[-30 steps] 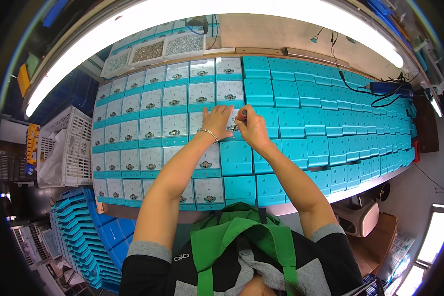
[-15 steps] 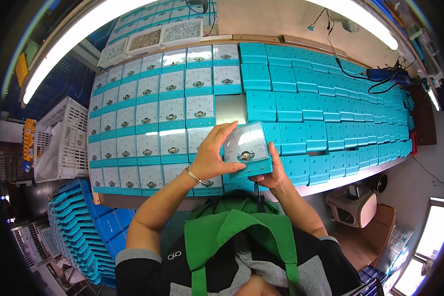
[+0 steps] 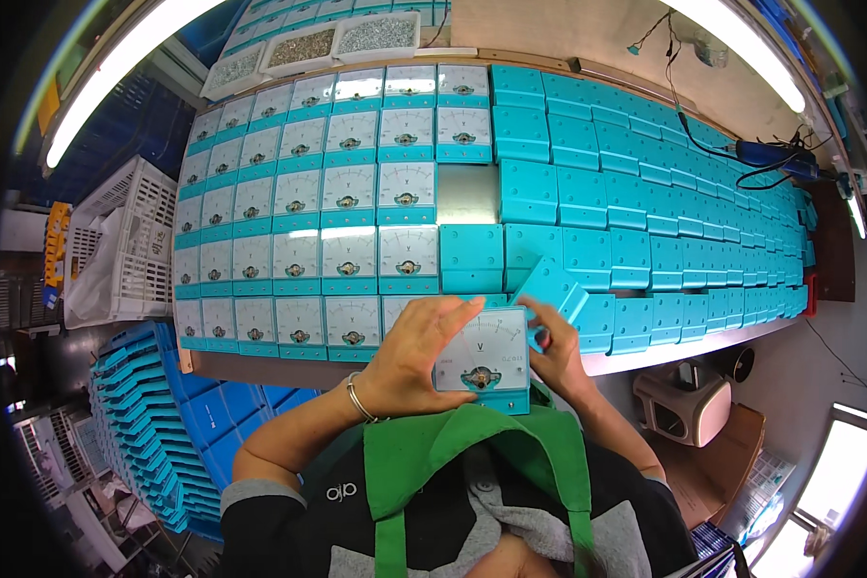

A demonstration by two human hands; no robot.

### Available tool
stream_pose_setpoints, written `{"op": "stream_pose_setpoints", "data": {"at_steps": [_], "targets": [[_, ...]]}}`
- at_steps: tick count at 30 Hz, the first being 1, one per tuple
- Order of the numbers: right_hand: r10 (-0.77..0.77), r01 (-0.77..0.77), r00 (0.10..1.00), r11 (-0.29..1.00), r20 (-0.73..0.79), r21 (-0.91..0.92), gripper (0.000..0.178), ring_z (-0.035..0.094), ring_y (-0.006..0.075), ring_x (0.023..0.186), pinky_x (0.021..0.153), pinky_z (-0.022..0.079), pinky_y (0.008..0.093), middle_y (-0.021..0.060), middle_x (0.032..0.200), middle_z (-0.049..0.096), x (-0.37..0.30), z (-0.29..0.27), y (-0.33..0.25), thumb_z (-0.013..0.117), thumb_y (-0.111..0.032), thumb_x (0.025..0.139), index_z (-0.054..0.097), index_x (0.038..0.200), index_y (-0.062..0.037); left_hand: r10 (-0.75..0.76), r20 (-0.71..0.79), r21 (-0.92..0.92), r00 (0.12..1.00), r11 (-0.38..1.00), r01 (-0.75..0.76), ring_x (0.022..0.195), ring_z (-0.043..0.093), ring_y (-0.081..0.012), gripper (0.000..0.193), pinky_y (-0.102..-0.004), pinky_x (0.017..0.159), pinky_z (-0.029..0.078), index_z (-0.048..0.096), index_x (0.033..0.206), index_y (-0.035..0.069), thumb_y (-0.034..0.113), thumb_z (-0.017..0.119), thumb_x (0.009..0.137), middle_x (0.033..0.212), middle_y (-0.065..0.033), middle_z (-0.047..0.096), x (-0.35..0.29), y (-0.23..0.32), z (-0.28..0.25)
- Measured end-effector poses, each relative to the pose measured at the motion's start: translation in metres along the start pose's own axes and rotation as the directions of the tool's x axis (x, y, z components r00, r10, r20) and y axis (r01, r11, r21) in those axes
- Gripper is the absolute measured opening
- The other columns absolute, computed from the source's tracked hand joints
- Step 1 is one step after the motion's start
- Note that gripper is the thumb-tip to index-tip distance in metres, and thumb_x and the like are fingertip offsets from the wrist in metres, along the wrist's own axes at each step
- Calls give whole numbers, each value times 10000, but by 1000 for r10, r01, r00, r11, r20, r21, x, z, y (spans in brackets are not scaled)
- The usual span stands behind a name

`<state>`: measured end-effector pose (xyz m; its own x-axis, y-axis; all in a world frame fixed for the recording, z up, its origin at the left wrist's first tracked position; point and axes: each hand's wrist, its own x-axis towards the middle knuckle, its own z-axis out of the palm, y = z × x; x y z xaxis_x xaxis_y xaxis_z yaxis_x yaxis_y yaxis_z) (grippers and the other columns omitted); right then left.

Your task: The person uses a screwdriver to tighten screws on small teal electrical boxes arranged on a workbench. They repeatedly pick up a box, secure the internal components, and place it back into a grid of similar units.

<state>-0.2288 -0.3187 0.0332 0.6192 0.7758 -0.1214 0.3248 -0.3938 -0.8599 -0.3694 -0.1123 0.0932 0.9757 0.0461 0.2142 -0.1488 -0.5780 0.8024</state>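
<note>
Two hands (image 3: 419, 352) (image 3: 549, 347) hold one teal-framed, white-faced panel meter (image 3: 482, 358) above the bench (image 3: 636, 354).

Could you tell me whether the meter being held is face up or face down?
Face up. The panel meter, held between the left hand and right hand, shows its white dial and needle to the camera.

1. Single view: head-worn fisheye, looking steeply down and forward over the person's chest onto the workbench (image 3: 645, 354).
2. Near field: green apron (image 3: 472, 462) fills the lower centre; both hands sit just above it, close to the lens.
3. Bench runs away toward the top edge; rows of panel meters (image 3: 299, 212) left, teal boxes (image 3: 645, 202) right.
4. Straight edges bow at the rim; black vignette in the corners.
5. Periphery: white crate (image 3: 116, 241) left, floor right.
</note>
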Motion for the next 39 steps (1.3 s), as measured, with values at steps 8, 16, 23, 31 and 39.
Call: {"op": "stream_pose_setpoints", "data": {"at_steps": [8, 16, 23, 31, 39], "targets": [[75, -375, 869, 743, 489, 554, 197, 612, 63, 835, 726, 510, 248, 52, 947, 698, -24, 7, -13, 665, -26, 825, 668, 1014, 29, 38, -28, -48, 999, 998, -39, 1086, 489, -334, 975, -416, 936, 408, 390, 1388, 49, 216, 847, 542, 1206, -157, 488, -5, 2, 5], [81, -393, 880, 677, 468, 622, 212, 619, 70, 831, 728, 510, 248, 51, 925, 702, -29, 11, -12, 692, -32, 811, 673, 1015, 21, 30, 44, -53, 999, 998, -28, 1125, 476, -322, 973, -414, 956, 404, 394, 1372, 30, 291, 870, 564, 1253, -158, 481, -6, 2, 6], [48, -351, 894, 695, 445, 628, 207, 619, 66, 832, 723, 508, 245, 48, 919, 706, -30, 12, -9, 700, -34, 804, 675, 1003, 16, 34, 43, -48, 999, 998, -32, 1118, 484, -326, 983, -407, 950, 411, 397, 1369, 29, 292, 875, 552, 1243, -158, 491, -5, 3, 7], [28, -315, 902, 724, 430, 614, 211, 614, 63, 839, 721, 508, 243, 54, 927, 706, -32, 11, -8, 698, -32, 804, 671, 1007, 19, 27, 22, -33, 999, 999, -26, 1112, 497, -332, 992, -404, 939, 423, 399, 1368, 26, 301, 878, 544, 1243, -165, 497, -5, 4, 7], [46, -315, 913, 710, 406, 629, 221, 616, 60, 831, 719, 511, 239, 52, 930, 704, -36, 15, -7, 717, -20, 786, 671, 999, 21, 8, 17, -52, 1000, 999, -7, 1098, 500, -328, 956, -405, 935, 421, 404, 1370, 25, 284, 855, 568, 1209, -162, 503, -5, 6, 7]]}}
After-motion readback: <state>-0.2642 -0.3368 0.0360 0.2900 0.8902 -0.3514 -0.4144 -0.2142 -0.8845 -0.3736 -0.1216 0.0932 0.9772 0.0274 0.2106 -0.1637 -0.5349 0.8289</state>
